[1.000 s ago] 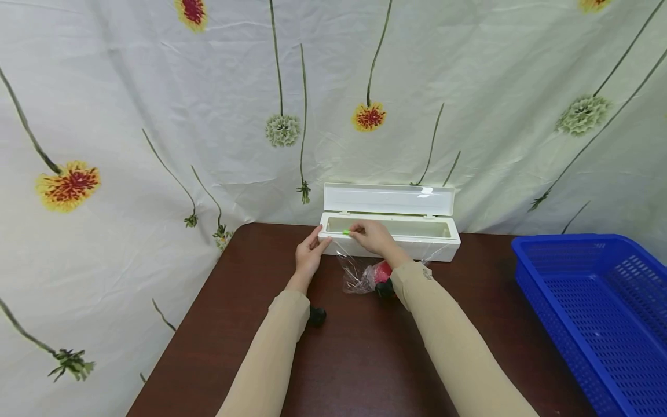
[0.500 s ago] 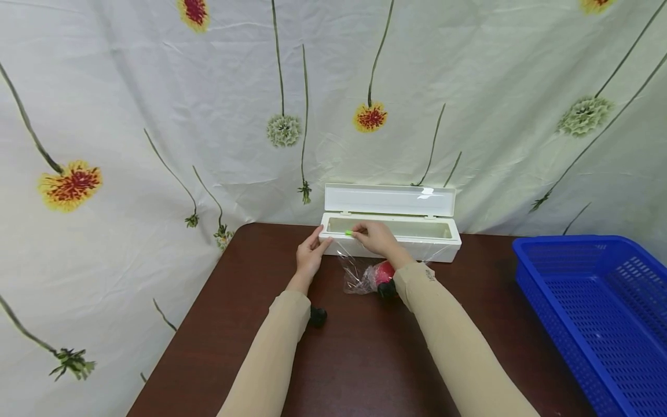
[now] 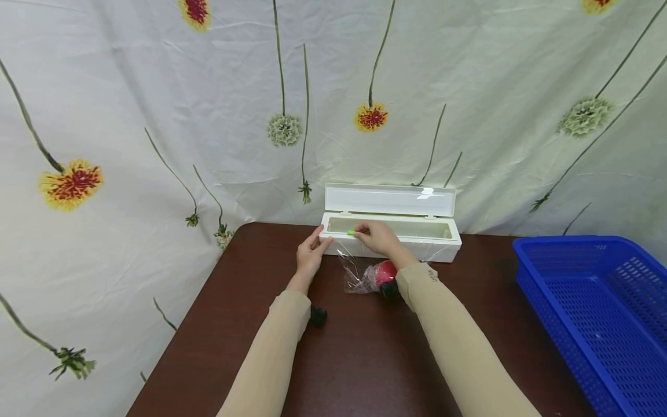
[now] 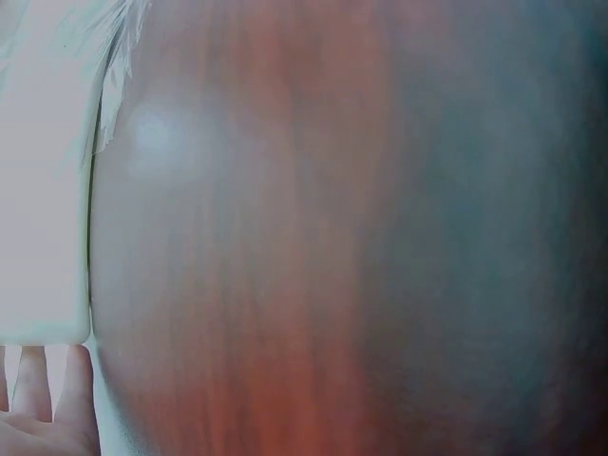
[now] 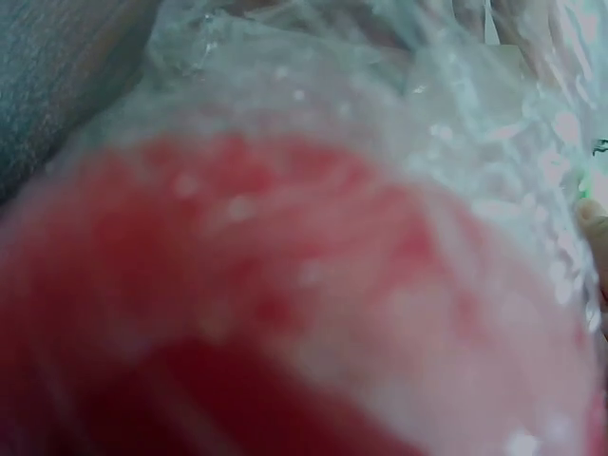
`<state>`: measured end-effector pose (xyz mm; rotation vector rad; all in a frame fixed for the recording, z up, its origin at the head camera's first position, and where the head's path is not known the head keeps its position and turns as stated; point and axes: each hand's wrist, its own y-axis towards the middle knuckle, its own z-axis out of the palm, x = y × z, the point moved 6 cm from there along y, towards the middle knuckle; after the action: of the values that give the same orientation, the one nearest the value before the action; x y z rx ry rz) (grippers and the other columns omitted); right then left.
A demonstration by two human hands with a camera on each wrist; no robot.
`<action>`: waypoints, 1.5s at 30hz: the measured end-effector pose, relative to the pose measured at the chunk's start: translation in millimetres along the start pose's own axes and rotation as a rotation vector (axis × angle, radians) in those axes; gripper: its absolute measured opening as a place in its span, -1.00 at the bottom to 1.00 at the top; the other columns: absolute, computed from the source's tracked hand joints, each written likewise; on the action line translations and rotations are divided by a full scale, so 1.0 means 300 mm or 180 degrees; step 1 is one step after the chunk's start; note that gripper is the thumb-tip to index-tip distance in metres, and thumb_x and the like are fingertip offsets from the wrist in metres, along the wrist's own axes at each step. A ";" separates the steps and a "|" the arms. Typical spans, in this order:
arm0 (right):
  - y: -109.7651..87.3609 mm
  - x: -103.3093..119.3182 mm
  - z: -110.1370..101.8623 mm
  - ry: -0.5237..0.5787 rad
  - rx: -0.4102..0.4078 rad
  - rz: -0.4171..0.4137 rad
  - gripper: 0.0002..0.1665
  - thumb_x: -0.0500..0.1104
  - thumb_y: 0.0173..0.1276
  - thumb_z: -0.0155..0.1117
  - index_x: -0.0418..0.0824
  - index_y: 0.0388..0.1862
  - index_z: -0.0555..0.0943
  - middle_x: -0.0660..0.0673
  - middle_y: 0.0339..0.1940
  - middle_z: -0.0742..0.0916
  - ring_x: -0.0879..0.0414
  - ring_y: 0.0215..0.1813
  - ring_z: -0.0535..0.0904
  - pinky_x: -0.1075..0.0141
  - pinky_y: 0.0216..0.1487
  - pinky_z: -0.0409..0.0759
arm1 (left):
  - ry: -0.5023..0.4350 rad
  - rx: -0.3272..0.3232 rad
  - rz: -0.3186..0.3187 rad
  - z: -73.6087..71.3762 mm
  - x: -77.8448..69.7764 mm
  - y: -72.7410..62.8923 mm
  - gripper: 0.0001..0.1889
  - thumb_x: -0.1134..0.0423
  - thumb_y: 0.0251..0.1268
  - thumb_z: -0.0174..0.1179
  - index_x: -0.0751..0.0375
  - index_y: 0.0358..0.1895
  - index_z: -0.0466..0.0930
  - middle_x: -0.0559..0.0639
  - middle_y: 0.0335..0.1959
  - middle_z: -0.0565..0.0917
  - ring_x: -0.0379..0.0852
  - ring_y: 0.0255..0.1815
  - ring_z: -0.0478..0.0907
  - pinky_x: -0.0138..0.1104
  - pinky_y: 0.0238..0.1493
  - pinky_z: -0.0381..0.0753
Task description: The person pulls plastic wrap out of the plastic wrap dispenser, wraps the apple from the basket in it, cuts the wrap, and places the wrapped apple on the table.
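Note:
A long white cling film dispenser point(image 3: 406, 250) lies at the table's back edge with its lid point(image 3: 388, 200) raised. My left hand point(image 3: 310, 255) holds its left end, thumb on the front. In the left wrist view, fingers point(image 4: 33, 385) touch that end. My right hand point(image 3: 376, 237) pinches a small bright green slide cutter point(image 3: 351, 233) on the front rim, left of the middle. Clear cling film point(image 3: 356, 284) hangs down the front onto the table. It covers a round red object point(image 3: 384, 271), partly behind my right wrist; a red blur point(image 5: 266, 237) under film fills the right wrist view.
A blue plastic basket point(image 3: 547, 301) stands on the right of the dark brown table point(image 3: 359, 365). Behind the table hangs a white flower-print cloth point(image 3: 224, 87). A black wrist camera point(image 3: 317, 316) shows at the left forearm, another point(image 3: 389, 289) at the right.
My right hand and the green slide cutter have shifted slightly to the right along the dispenser's rim. My left hand stays at the left end.

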<state>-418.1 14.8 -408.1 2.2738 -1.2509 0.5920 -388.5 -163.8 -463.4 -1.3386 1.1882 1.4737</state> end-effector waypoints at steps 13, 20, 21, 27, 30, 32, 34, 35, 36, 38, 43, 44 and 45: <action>0.019 -0.055 0.011 0.0168 0.0002 -0.0148 -0.69 -0.03 0.39 0.15 -0.24 -0.14 0.65 -0.12 -0.21 0.71 0.03 -0.10 0.63 0.20 -0.02 0.55 | -0.0009 0.0009 0.0005 0.003 0.011 0.008 -0.47 0.28 0.16 0.31 0.16 0.24 0.47 0.15 0.18 0.49 -0.06 0.22 0.41 -0.25 0.19 0.40; -0.004 -0.023 -0.004 0.0060 0.0044 0.0004 -0.70 -0.14 0.41 0.12 -0.33 -0.06 0.61 -0.21 -0.13 0.70 -0.06 -0.01 0.60 0.14 0.07 0.51 | 0.0044 0.0102 0.0090 0.007 -0.070 -0.037 -0.48 0.39 0.19 0.26 0.35 0.25 0.41 0.27 0.17 0.46 0.07 0.24 0.38 -0.14 0.20 0.38; -0.006 -0.020 -0.005 0.0021 0.0051 0.0016 -0.70 -0.14 0.41 0.11 -0.32 -0.05 0.61 -0.20 -0.12 0.70 -0.05 -0.01 0.60 0.15 0.07 0.51 | 0.0067 0.0098 0.0110 0.008 -0.080 -0.044 -0.48 0.40 0.20 0.25 0.36 0.25 0.40 0.28 0.17 0.46 0.07 0.24 0.38 -0.15 0.19 0.39; -0.011 -0.017 -0.010 -0.0014 0.0050 -0.0027 -0.71 -0.15 0.41 0.12 -0.32 -0.06 0.61 -0.20 -0.13 0.70 -0.03 -0.02 0.61 0.18 0.06 0.51 | 0.0116 0.0076 0.0123 0.008 -0.092 -0.058 -0.49 0.38 0.22 0.24 0.34 0.25 0.41 0.26 0.16 0.47 0.05 0.23 0.39 -0.16 0.20 0.39; -0.014 -0.019 -0.013 0.0028 0.0046 -0.0049 -0.72 -0.17 0.41 0.12 -0.34 -0.07 0.61 -0.21 -0.14 0.70 -0.05 -0.03 0.61 0.17 0.06 0.52 | 0.0109 0.0077 0.0126 0.009 -0.088 -0.056 -0.49 0.38 0.21 0.25 0.33 0.25 0.41 0.26 0.15 0.48 0.05 0.23 0.39 -0.15 0.20 0.39; -0.017 -0.018 -0.015 0.0043 0.0043 -0.0058 -0.72 -0.18 0.40 0.12 -0.34 -0.07 0.61 -0.22 -0.14 0.70 -0.06 -0.03 0.61 0.16 0.06 0.52 | 0.0111 0.0071 0.0134 0.008 -0.087 -0.054 -0.49 0.39 0.21 0.25 0.33 0.25 0.41 0.26 0.15 0.48 0.05 0.23 0.39 -0.15 0.19 0.39; -0.019 -0.017 -0.017 0.0046 0.0037 -0.0074 -0.73 -0.18 0.40 0.12 -0.34 -0.08 0.61 -0.22 -0.14 0.70 -0.06 -0.03 0.61 0.16 0.07 0.52 | 0.0118 0.0066 0.0132 0.006 -0.086 -0.053 -0.49 0.39 0.20 0.25 0.33 0.25 0.42 0.26 0.14 0.49 0.05 0.22 0.40 -0.15 0.19 0.39; -0.021 -0.016 -0.018 0.0037 0.0030 -0.0088 -0.73 -0.18 0.40 0.12 -0.34 -0.08 0.61 -0.22 -0.15 0.70 -0.06 -0.03 0.61 0.16 0.07 0.52 | 0.0124 0.0062 0.0128 0.005 -0.086 -0.053 -0.49 0.39 0.20 0.25 0.33 0.25 0.42 0.25 0.14 0.49 0.05 0.22 0.40 -0.15 0.19 0.39; -0.022 -0.016 -0.019 0.0038 0.0027 -0.0085 -0.73 -0.18 0.40 0.12 -0.34 -0.08 0.61 -0.22 -0.15 0.70 -0.06 -0.03 0.61 0.16 0.07 0.52 | 0.0129 0.0057 0.0129 0.004 -0.086 -0.053 -0.49 0.38 0.20 0.26 0.32 0.24 0.42 0.25 0.13 0.49 0.05 0.22 0.41 -0.15 0.19 0.40; -0.023 -0.014 -0.022 0.0038 0.0018 -0.0092 -0.73 -0.18 0.40 0.12 -0.34 -0.09 0.61 -0.22 -0.15 0.70 -0.07 -0.02 0.61 0.16 0.07 0.51 | 0.0140 0.0053 0.0124 0.003 -0.087 -0.053 -0.49 0.38 0.20 0.25 0.33 0.25 0.42 0.26 0.13 0.49 0.05 0.21 0.41 -0.17 0.18 0.41; -0.024 -0.021 -0.023 0.0033 -0.0026 -0.0135 -0.74 -0.18 0.40 0.13 -0.34 -0.10 0.62 -0.22 -0.15 0.70 -0.07 -0.03 0.61 0.16 0.07 0.52 | 0.0197 0.0029 0.0114 0.004 -0.095 -0.057 -0.49 0.39 0.20 0.25 0.35 0.24 0.41 0.28 0.12 0.49 0.08 0.20 0.42 -0.19 0.16 0.43; -0.024 -0.024 -0.023 0.0028 -0.0039 -0.0155 -0.74 -0.18 0.40 0.13 -0.34 -0.11 0.62 -0.22 -0.16 0.71 -0.07 -0.03 0.61 0.16 0.07 0.52 | 0.0190 0.0030 0.0108 0.004 -0.096 -0.057 -0.49 0.39 0.20 0.26 0.35 0.24 0.41 0.28 0.12 0.49 0.08 0.20 0.41 -0.18 0.17 0.42; -0.024 -0.026 -0.024 0.0022 -0.0050 -0.0174 -0.75 -0.18 0.39 0.13 -0.34 -0.11 0.62 -0.22 -0.16 0.71 -0.07 -0.04 0.62 0.16 0.07 0.52 | 0.0171 0.0035 0.0103 0.003 -0.094 -0.055 -0.49 0.39 0.20 0.26 0.35 0.24 0.42 0.28 0.12 0.50 0.08 0.20 0.42 -0.17 0.17 0.42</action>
<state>-416.7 27.7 -408.5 2.2834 -1.1819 0.5679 -369.4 -158.0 -437.3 -1.3650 1.2558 1.4600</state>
